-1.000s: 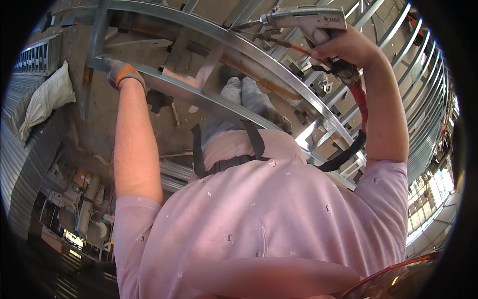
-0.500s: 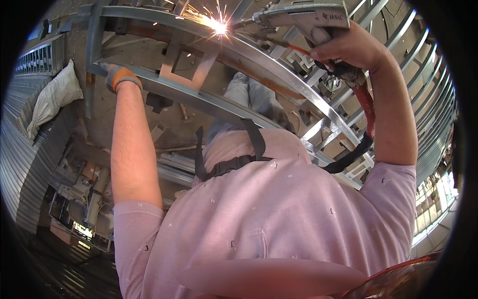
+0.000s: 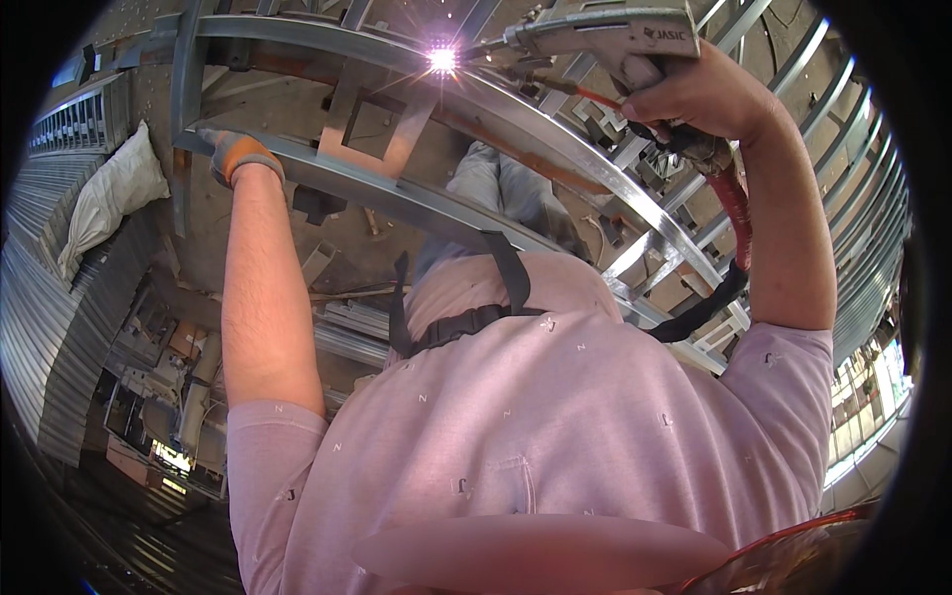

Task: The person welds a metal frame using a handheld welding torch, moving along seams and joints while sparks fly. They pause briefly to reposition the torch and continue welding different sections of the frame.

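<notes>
My right hand (image 3: 699, 94), bare, is wrapped round the handle of a grey welding gun (image 3: 605, 32), with a red-and-black cable trailing down my forearm. The nozzle points left at a curved metal bar (image 3: 585, 144), where a bright white-violet spot glows. My left hand (image 3: 241, 154) wears an orange and grey glove. It grips the straight metal bar (image 3: 416, 206) of the same frame near its left corner, and its fingertips are partly hidden. A flat metal plate with a square opening (image 3: 352, 149) spans between the straight bar and the curved one.
Stacked corrugated metal sheets (image 3: 40, 337) stand at the left, with a white sack (image 3: 114, 198) on them. Rows of curved metal bars (image 3: 853, 178) fill the right side. My legs (image 3: 506, 188) are beneath the frame; scraps lie on the ground.
The spray of orange sparks at the nozzle has died down to a compact bright spot. Both hands stay in nearly the same place.
</notes>
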{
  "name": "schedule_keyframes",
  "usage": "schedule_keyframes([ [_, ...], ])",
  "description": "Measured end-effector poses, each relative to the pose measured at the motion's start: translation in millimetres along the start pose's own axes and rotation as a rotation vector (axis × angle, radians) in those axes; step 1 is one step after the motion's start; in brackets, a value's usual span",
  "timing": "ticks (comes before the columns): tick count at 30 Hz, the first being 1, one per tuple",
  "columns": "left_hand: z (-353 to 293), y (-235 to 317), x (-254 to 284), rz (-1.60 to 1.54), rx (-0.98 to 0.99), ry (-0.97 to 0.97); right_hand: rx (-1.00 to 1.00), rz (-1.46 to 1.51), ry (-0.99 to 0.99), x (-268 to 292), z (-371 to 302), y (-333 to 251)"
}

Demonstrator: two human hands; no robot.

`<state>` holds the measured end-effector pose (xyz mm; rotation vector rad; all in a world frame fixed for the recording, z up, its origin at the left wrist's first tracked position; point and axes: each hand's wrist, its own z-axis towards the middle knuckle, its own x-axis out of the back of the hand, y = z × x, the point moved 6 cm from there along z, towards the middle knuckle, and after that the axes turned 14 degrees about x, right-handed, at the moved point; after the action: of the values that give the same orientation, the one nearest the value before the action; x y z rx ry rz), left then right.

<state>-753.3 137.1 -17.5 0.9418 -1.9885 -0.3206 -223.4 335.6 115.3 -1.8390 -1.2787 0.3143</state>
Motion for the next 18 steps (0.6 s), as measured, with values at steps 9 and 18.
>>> schedule_keyframes([
  [9,-68,24,2,-0.124,0.22,0.017,-0.063,-0.02,-0.002,1,-5,0],
  [18,-101,37,-2,0.065,0.134,-0.004,-0.014,-0.09,-0.011,4,-6,9],
])
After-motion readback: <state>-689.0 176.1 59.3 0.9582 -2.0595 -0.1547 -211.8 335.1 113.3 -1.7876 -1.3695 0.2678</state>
